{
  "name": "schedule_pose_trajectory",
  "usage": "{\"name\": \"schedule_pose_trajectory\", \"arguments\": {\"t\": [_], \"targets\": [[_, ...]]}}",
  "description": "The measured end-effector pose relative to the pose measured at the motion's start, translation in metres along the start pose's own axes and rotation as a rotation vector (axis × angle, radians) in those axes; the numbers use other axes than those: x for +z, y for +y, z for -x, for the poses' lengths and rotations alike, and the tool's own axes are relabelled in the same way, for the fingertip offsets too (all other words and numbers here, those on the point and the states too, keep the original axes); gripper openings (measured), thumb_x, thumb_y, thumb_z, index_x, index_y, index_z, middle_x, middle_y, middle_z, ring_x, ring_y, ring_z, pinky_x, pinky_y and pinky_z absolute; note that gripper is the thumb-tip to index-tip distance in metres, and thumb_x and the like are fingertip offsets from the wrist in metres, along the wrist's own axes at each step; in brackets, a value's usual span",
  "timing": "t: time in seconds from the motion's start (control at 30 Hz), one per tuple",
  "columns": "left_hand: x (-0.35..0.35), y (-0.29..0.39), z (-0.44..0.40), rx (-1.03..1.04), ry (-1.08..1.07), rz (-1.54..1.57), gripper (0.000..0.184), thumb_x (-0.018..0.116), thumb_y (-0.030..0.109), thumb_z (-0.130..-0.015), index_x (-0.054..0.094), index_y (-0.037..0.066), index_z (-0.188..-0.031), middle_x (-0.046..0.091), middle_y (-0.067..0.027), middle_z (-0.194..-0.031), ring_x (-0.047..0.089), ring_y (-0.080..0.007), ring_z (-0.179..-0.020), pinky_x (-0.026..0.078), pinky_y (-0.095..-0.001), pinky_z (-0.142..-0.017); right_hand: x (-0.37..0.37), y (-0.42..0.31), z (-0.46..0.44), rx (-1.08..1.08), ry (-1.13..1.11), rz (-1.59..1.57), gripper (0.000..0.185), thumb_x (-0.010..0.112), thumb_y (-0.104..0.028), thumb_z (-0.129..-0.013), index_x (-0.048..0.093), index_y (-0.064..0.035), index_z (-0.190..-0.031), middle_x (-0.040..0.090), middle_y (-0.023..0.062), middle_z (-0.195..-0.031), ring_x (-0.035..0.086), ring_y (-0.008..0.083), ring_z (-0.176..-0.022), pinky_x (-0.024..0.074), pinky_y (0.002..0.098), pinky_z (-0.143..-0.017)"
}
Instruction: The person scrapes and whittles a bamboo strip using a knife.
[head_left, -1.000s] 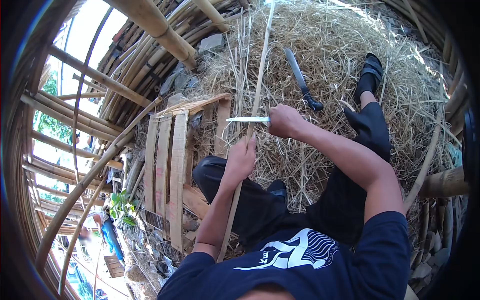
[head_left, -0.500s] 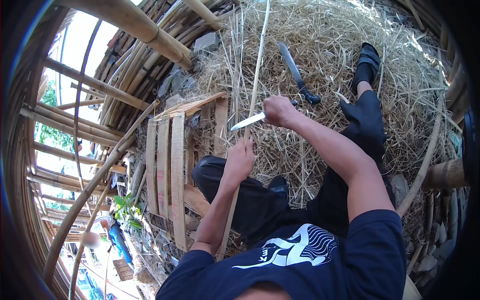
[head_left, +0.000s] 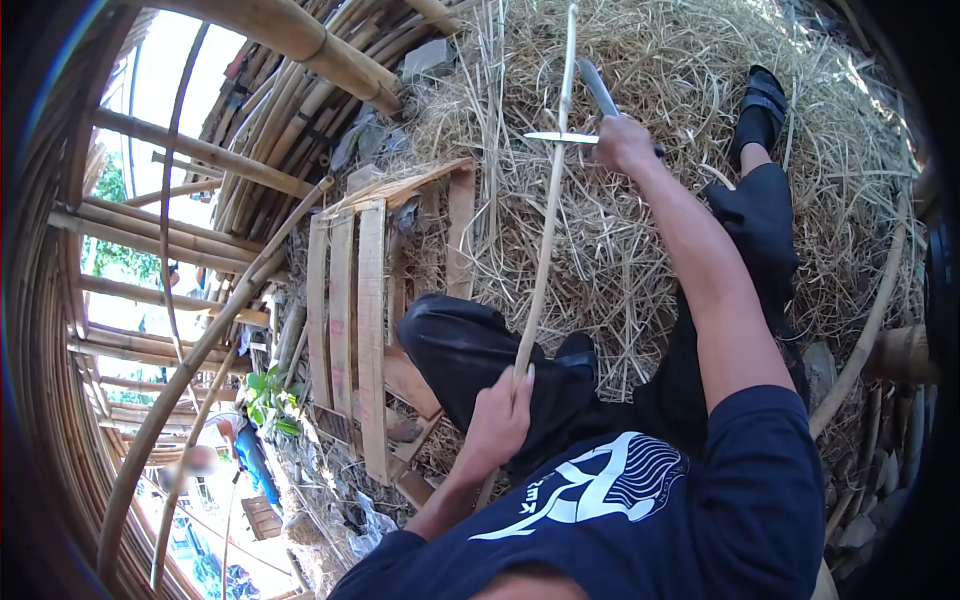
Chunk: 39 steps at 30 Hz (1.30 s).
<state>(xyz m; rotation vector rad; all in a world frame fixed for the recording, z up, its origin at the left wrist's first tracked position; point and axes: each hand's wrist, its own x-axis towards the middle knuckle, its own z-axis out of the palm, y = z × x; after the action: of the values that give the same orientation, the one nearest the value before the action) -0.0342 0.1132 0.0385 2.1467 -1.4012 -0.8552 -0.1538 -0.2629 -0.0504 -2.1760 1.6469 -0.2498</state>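
Observation:
My left hand [head_left: 500, 418] is closed around the lower part of a long, thin bamboo strip [head_left: 545, 250], close to my body. The strip slants upward and away over the straw. In my right hand [head_left: 627, 143] is a knife [head_left: 560, 137], gripped by its handle. Its pale blade lies across the strip far up, toward the far end, and seems to touch it. Behind my right hand a machete [head_left: 597, 88] rests on the straw, its handle mostly hidden by that hand.
Dry straw [head_left: 640, 260] covers the ground. A wooden pallet [head_left: 372, 340] stands left of my knee. Bamboo poles [head_left: 210, 160] form a frame on the left, with more stacked bamboo behind. Another person [head_left: 250, 455] is far off at lower left.
My right hand and the knife have moved away from me along the strip. My left hand has drawn back toward my body, still gripping the strip. The view has shifted slightly.

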Motion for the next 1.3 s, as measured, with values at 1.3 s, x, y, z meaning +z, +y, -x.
{"name": "schedule_pose_trajectory", "arguments": {"t": [1.3], "targets": [[-0.02,-0.009,-0.106,0.136,0.256,-0.259,0.03,0.044,0.021,-0.097,0.05,-0.005,-0.086,0.056,-0.0321,-0.071,0.055,-0.0502,-0.074,0.041,-0.0545,-0.063,-0.026,-0.07,0.09,-0.285,-0.235,-0.064,0.023,0.061,-0.019,-0.073,0.067,0.0013,-0.081,0.067,0.0219,-0.083,0.066,0.036,-0.082,0.0536,0.0427,-0.077]]}}
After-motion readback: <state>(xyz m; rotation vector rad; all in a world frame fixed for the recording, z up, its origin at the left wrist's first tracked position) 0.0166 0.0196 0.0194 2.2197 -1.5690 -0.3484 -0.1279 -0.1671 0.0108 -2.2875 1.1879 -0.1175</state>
